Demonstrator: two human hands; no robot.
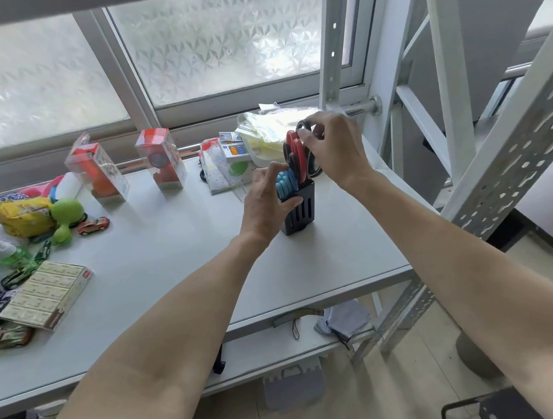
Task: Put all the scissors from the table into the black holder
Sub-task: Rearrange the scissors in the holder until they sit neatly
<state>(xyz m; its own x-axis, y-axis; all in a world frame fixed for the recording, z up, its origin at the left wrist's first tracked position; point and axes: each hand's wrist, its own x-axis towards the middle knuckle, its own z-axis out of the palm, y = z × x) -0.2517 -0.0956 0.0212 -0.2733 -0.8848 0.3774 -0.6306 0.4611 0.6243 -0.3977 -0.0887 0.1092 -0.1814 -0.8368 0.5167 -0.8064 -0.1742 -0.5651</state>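
Left hand grips black slotted plastic holder on white table; right hand pinches black-handled scissors above holder, beside red-handled scissors and blue-handled scissors already inside.

On your table, left side: a flat carton of small boxes, a green plush toy, a red toy car. Two clear-packaged red items stand upright near the frosted window.
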